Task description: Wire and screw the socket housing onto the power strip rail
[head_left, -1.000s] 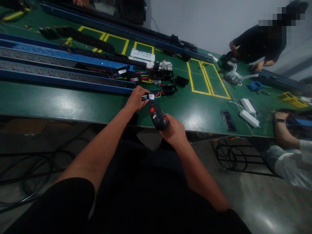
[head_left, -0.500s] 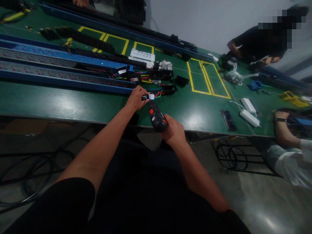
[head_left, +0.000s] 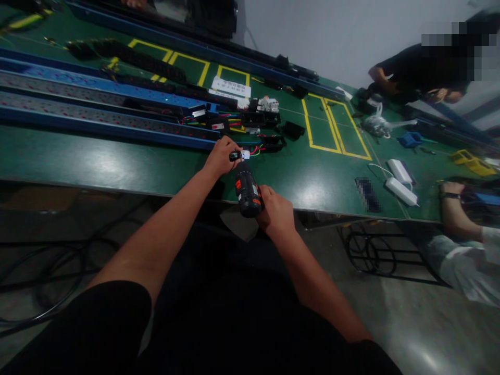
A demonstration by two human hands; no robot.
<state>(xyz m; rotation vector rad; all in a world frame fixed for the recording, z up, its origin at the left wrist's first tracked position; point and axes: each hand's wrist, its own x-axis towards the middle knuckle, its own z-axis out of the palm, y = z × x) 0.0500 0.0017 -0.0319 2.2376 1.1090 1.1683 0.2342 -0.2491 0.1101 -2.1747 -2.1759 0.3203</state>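
My left hand (head_left: 221,156) is closed on a small black-and-white wired module (head_left: 245,154), holding it near the table's front edge. Red and yellow-green wires (head_left: 256,150) run from the module to a black open housing (head_left: 274,143) at the end of a long blue rail (head_left: 156,127). My right hand (head_left: 276,209) is wrapped round the handle of a black-and-orange cordless drill (head_left: 248,191). The drill's nose points away from me and meets the module by my left fingers; its tip is too small to make out.
More blue rails and black socket strips (head_left: 156,66) lie behind. A white connector block (head_left: 269,104) and a black cap (head_left: 292,129) sit past the housing. To the right are a phone (head_left: 367,194), white adapters (head_left: 401,190) and a yellow bin (head_left: 473,162). Two co-workers are at the right.
The rear of the drill has swung slightly left and down, so it stands more in line with the module. My left hand still holds the module. The view has shifted a little.
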